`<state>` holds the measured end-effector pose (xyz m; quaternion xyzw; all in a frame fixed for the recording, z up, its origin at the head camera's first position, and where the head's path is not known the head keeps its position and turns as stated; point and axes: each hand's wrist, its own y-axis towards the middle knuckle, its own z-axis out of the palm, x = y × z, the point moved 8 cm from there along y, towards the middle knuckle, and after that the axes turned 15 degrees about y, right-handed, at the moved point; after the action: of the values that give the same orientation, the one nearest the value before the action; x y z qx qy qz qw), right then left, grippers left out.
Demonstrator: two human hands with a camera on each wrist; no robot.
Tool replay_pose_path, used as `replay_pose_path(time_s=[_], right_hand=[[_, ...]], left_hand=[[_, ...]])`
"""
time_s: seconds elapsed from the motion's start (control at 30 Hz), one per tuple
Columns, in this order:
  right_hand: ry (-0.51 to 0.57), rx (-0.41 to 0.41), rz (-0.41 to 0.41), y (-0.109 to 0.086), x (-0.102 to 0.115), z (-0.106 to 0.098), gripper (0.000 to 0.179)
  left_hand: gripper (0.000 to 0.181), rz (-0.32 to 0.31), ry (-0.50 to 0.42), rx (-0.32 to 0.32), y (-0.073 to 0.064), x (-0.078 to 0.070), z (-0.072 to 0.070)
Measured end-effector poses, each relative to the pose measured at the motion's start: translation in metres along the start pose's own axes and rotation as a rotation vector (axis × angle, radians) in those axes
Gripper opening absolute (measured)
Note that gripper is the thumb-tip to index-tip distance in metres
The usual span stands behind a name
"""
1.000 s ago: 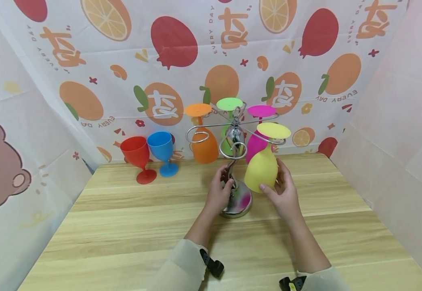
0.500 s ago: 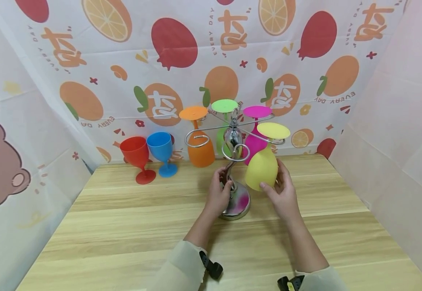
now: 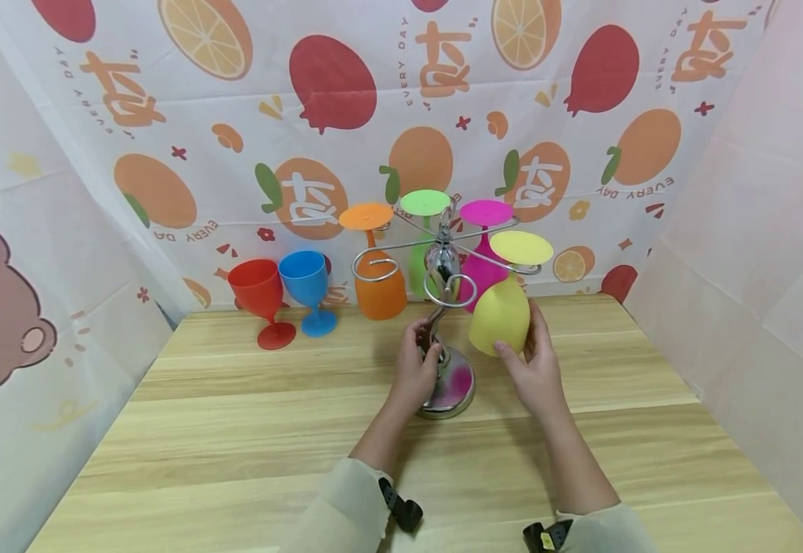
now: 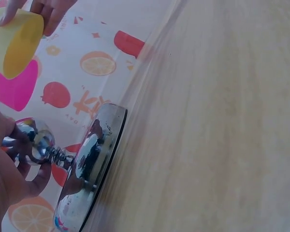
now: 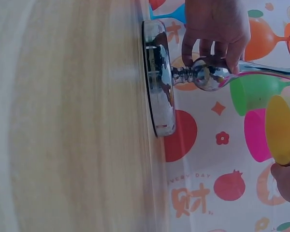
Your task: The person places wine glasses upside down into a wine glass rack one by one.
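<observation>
A chrome goblet rack [image 3: 442, 261] stands on the table, its wire arms ending in open loops. My left hand [image 3: 415, 375] grips its stem above the round base [image 4: 94, 164]. With my right hand [image 3: 538, 376] I hold a yellow goblet [image 3: 499, 319] by the bowl, thumb in front and fingers behind. It is upside down and slightly tilted, its foot above a loop at the right. Whether the loop bears its weight I cannot tell. An orange goblet [image 3: 382, 293], a green goblet [image 3: 420, 269] and a magenta goblet [image 3: 479, 269] hang upside down from other loops.
Upright at the back left of the wooden table [image 3: 235, 445] stand a red goblet [image 3: 257, 288] and a blue goblet [image 3: 306, 280]. A fruit-patterned cloth [image 3: 346, 84] hangs just behind the table. Two front loops of the rack hold nothing.
The rack has turned or tilted a little, and the orange, green and magenta goblets have shifted left. My right hand has risen slightly with the yellow goblet. The left hand keeps its grip.
</observation>
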<state>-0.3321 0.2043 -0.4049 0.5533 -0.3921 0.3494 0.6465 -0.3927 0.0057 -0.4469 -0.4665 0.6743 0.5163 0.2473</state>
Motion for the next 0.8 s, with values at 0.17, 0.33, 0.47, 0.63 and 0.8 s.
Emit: replay_pose_path(time_s=[0.17,0.33,0.47,0.63,0.8], right_hand=[[-0.017,-0.009,0.006,0.001,-0.001,-0.001,0.084],[-0.05,-0.009,0.014,0.003,-0.002,-0.001,0.084],[-0.07,-0.008,0.012,0.006,-0.003,-0.002,0.085],[-0.076,-0.013,0.012,0.013,-0.005,-0.005,0.085],[-0.081,-0.015,0.007,0.019,-0.005,-0.007,0.086]], left_hand=[[0.042,0.004,0.012,0.003,-0.001,-0.001,-0.001],[0.041,-0.011,0.038,0.012,0.0,0.002,0.0],[0.04,-0.03,0.054,0.012,-0.001,0.004,0.0],[0.04,-0.034,0.075,-0.002,-0.002,0.002,-0.003],[0.039,-0.036,0.076,-0.005,-0.003,0.001,-0.003]])
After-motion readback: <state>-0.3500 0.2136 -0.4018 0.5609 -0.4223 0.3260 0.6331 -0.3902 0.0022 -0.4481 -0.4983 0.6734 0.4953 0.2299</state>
